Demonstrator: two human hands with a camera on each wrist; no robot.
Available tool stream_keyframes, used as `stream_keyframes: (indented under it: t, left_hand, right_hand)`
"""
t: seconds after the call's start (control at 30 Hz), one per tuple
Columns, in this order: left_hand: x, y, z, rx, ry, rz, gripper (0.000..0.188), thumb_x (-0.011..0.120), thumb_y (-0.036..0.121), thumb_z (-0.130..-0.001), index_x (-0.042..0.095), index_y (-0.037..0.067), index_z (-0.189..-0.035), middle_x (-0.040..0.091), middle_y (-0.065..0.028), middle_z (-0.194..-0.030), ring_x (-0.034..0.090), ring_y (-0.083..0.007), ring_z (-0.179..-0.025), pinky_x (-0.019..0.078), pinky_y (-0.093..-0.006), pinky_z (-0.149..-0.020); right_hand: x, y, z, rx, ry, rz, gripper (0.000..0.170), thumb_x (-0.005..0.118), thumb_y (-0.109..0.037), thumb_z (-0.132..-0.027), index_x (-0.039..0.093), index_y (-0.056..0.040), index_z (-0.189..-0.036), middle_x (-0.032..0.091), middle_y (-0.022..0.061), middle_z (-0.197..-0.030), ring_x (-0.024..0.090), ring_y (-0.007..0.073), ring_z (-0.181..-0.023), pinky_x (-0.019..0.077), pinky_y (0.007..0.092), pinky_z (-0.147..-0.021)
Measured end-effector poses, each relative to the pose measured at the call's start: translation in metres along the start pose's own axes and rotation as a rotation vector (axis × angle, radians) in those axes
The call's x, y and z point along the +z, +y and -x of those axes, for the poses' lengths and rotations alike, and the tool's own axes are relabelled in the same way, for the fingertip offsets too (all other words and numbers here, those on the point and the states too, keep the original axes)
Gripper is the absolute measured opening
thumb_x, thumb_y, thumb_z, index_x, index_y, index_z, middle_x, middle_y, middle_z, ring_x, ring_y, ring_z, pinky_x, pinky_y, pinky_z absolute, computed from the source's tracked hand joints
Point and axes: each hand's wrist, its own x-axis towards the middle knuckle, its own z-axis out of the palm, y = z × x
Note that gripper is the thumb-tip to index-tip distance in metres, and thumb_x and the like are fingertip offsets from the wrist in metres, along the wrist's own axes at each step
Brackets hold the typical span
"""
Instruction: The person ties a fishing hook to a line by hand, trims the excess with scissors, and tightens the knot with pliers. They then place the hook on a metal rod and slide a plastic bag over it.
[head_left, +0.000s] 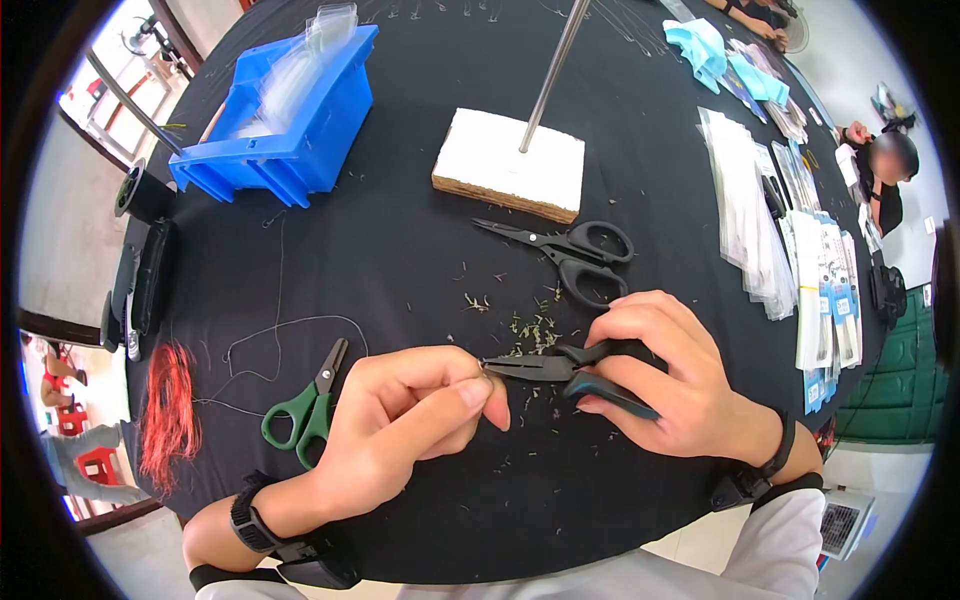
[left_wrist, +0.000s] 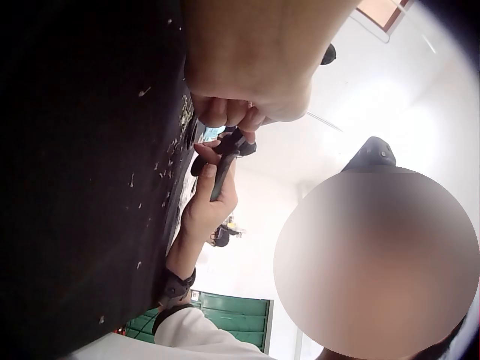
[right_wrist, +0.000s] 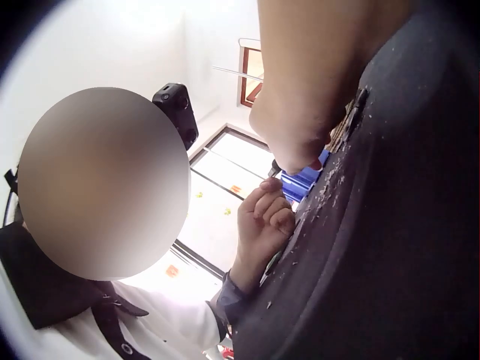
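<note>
My right hand [head_left: 685,385] grips pliers [head_left: 535,368] with slim black jaws and dark handles. The jaws point left, and their tips reach the fingertips of my left hand [head_left: 405,415]. There, thumb and index finger pinch a tiny piece, mostly hidden and too small to name. Bits of green and brown trimmings [head_left: 535,332] lie scattered behind and below the pliers. Black scissors [head_left: 552,243] rest just beyond the right hand, and green-handled scissors [head_left: 320,405] lie beside the left. In the left wrist view the pliers [left_wrist: 225,169] slant up toward the left hand's fingers.
Behind the hands, a white block [head_left: 500,165] holds an upright metal rod [head_left: 552,80]. A blue bin [head_left: 335,130] with clear sleeves stands far left. Red strands [head_left: 168,420] and a thin looped line lie at left. Plastic packets [head_left: 745,215] pile up along the right side.
</note>
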Motion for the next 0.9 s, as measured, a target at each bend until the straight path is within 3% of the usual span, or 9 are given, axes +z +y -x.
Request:
stream_keyframes:
  t: [0.1, 0.23, 0.63, 0.73, 0.9]
  left_hand:
    - [-0.0078, -0.0069, 0.0001, 0.025, -0.079, 0.067, 0.024, 0.046, 0.012, -0.093, 0.058, -0.005, -0.081, 0.045, 0.0017, -0.06, 0.031, -0.0025, -0.049, 0.0218, -0.0207, -0.045]
    - [-0.0051, -0.0064, 0.0001, 0.03, -0.056, 0.062, 0.024, 0.047, 0.012, -0.093, 0.058, -0.005, -0.081, 0.044, 0.0023, -0.059, 0.03, -0.0025, -0.049, 0.0213, -0.0209, -0.045]
    - [-0.0058, -0.0047, 0.0024, 0.023, -0.056, -0.008, 0.022, 0.047, 0.01, -0.093, 0.06, -0.005, -0.084, 0.039, 0.0045, -0.055, 0.029, -0.0023, -0.049, 0.0196, -0.0212, -0.045]
    - [-0.0052, -0.0028, 0.0039, 0.014, -0.06, -0.027, 0.021, 0.048, 0.009, -0.093, 0.06, -0.005, -0.085, 0.04, 0.0045, -0.056, 0.029, -0.0022, -0.05, 0.0203, -0.0209, -0.045]
    - [-0.0062, -0.0012, 0.0043, 0.031, -0.087, -0.049, 0.02, 0.048, 0.009, -0.093, 0.061, -0.005, -0.086, 0.042, 0.0041, -0.057, 0.031, -0.0019, -0.051, 0.0221, -0.0205, -0.045]
  right_hand:
    - [-0.0008, 0.0003, 0.001, -0.009, 0.003, 0.005, 0.028, 0.079, -0.011, -0.056, 0.059, -0.0014, -0.074, 0.053, 0.01, -0.089, 0.055, 0.0266, -0.082, 0.0444, 0.0346, -0.065]
    - [-0.0021, -0.0003, 0.0016, -0.01, -0.005, 0.027, 0.028, 0.078, -0.011, -0.055, 0.058, -0.0013, -0.073, 0.053, 0.0106, -0.09, 0.055, 0.0264, -0.082, 0.045, 0.0343, -0.065]
    - [-0.0029, -0.0033, -0.0006, -0.035, 0.075, 0.185, 0.02, 0.073, -0.009, -0.06, 0.066, 0.0, -0.077, 0.057, 0.0097, -0.098, 0.057, 0.026, -0.095, 0.0446, 0.0435, -0.087]
    - [-0.0029, 0.0018, 0.0007, -0.103, 0.081, 0.242, 0.031, 0.074, -0.013, -0.055, 0.068, 0.0002, -0.082, 0.057, 0.0107, -0.1, 0.056, 0.0275, -0.096, 0.0438, 0.0458, -0.087]
    - [-0.0047, -0.003, -0.0009, 0.01, 0.044, 0.157, 0.019, 0.072, -0.009, -0.061, 0.067, -0.0023, -0.079, 0.056, 0.008, -0.101, 0.055, 0.0248, -0.1, 0.0415, 0.0441, -0.091]
